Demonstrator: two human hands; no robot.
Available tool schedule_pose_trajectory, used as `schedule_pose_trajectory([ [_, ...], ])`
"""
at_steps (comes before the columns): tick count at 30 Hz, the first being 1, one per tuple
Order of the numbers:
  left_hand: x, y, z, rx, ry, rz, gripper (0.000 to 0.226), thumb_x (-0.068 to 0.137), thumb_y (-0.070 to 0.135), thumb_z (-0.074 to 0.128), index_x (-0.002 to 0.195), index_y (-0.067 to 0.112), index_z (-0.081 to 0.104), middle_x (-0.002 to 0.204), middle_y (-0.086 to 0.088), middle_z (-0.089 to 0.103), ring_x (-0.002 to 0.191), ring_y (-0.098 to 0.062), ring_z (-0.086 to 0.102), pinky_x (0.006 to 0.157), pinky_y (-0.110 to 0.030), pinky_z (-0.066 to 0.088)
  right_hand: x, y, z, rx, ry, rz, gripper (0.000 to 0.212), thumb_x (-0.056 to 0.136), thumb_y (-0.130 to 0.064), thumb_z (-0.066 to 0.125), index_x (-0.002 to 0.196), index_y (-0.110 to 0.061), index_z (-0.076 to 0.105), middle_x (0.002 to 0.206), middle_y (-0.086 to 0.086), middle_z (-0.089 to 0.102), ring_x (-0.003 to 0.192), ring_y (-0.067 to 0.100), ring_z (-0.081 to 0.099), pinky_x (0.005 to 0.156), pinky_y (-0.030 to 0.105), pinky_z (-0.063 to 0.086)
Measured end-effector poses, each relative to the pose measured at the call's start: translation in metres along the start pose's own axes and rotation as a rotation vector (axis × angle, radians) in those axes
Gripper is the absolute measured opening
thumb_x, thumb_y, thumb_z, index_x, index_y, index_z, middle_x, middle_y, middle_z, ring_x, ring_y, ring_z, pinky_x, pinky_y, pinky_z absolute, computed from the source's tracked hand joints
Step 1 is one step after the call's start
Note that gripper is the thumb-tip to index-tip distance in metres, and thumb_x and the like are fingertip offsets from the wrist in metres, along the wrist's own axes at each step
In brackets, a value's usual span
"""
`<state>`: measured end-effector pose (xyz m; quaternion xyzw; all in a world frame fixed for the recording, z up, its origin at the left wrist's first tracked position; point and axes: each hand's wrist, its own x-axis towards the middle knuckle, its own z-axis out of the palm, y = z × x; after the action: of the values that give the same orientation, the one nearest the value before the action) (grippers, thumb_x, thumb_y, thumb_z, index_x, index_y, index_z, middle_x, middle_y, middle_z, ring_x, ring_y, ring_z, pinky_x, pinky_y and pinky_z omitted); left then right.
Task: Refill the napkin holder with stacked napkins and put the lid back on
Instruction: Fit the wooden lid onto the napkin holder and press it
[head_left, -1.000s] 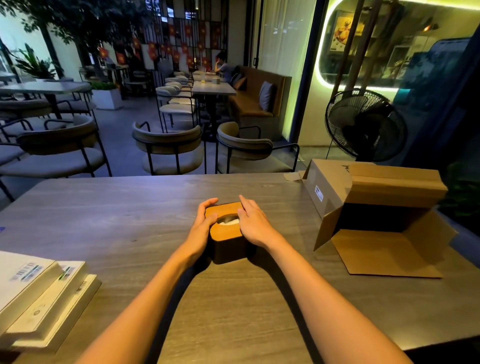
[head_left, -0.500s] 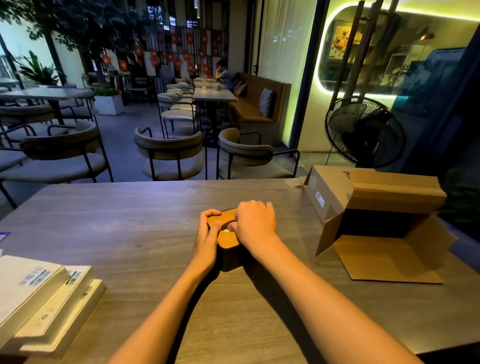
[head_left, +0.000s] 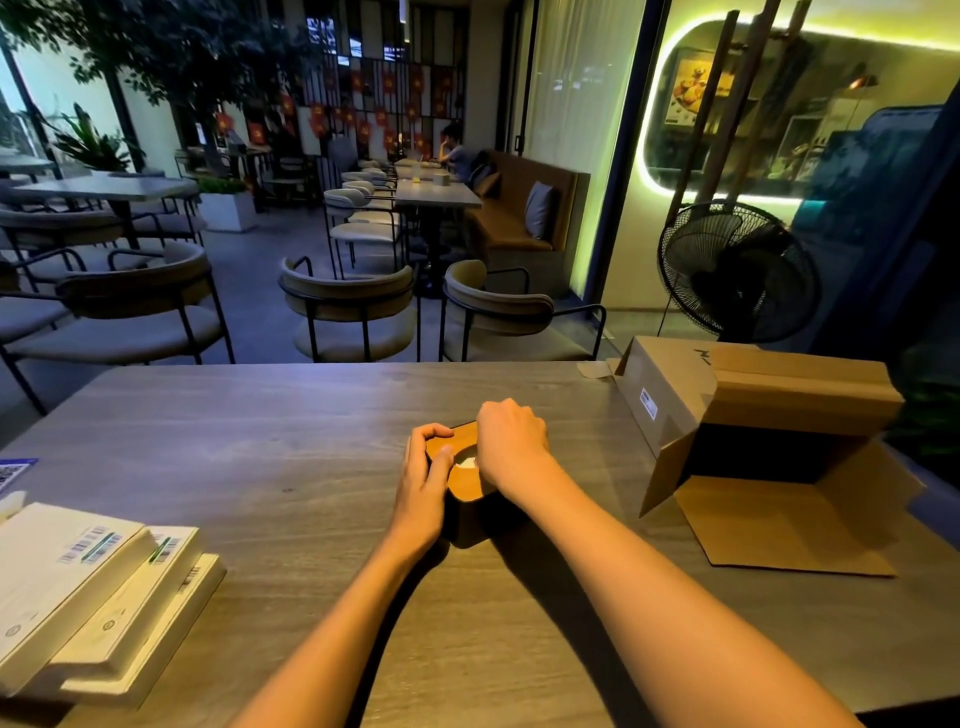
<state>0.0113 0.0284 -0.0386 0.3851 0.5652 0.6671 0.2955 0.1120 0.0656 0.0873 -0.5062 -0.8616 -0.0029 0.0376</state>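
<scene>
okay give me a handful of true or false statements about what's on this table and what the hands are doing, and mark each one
1. The wooden lid sits on the napkin holder. True.
2. The cardboard box at the right is taped closed. False: it lies on its side with its flaps open.
3. The left hand rests on the lid's left side. True.
4. The right hand lies flat on the table, away from the holder. False: it is curled over the lid's opening, where a white napkin shows.
5. Napkin packs are stacked at the table's left. True.
</scene>
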Motion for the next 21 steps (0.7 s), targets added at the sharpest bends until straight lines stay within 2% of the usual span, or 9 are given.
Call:
schedule_pose_trajectory([
  [5,0.003,-0.007,0.0,-0.016,-0.007,-0.023,0.035,0.091,0.055,0.055,0.12,0.036,0.053,0.114,-0.014,0.062,0.105,-0.048,0.057,0.084,-0.077,0.042,-0.003,0.007,0.003,0.022,0.042,-0.128,0.016,0.1,-0.008,0.059,0.115,-0.006,0.065,0.116,0.016,0.066,0.107,0.037,0.065,0.08,0.041,0.051],
  [9,0.0,-0.001,0.002,-0.036,-0.002,-0.029,0.033,0.091,0.054,0.056,0.118,0.035,0.054,0.114,-0.015,0.061,0.107,-0.048,0.056,0.084,-0.076,0.043,-0.01,0.011,0.001,0.039,0.083,-0.266,0.02,0.105,-0.018,0.053,0.121,-0.007,0.054,0.117,0.018,0.064,0.108,0.039,0.063,0.074,0.039,0.042],
  [14,-0.001,0.0,0.002,-0.055,-0.003,-0.043,0.036,0.089,0.056,0.058,0.118,0.035,0.054,0.117,-0.014,0.059,0.107,-0.047,0.057,0.083,-0.077,0.044,-0.011,0.021,-0.001,0.148,0.158,-0.286,0.021,0.109,-0.028,0.044,0.119,-0.011,0.048,0.107,0.016,0.067,0.096,0.037,0.065,0.068,0.039,0.045],
  [19,-0.006,0.007,0.001,-0.052,-0.021,-0.054,0.032,0.091,0.055,0.056,0.118,0.036,0.053,0.117,-0.014,0.058,0.104,-0.047,0.059,0.078,-0.077,0.046,-0.006,0.035,0.006,0.34,0.197,-0.216,0.021,0.105,-0.036,0.05,0.112,-0.017,0.056,0.102,0.009,0.069,0.095,0.033,0.065,0.078,0.047,0.055],
  [21,-0.01,0.014,0.001,-0.063,-0.035,-0.065,0.032,0.091,0.054,0.056,0.117,0.035,0.053,0.117,-0.015,0.058,0.104,-0.047,0.059,0.077,-0.076,0.047,-0.005,0.039,0.008,0.444,0.196,-0.203,0.028,0.103,-0.043,0.053,0.118,-0.02,0.057,0.11,0.006,0.07,0.101,0.028,0.066,0.083,0.048,0.056],
])
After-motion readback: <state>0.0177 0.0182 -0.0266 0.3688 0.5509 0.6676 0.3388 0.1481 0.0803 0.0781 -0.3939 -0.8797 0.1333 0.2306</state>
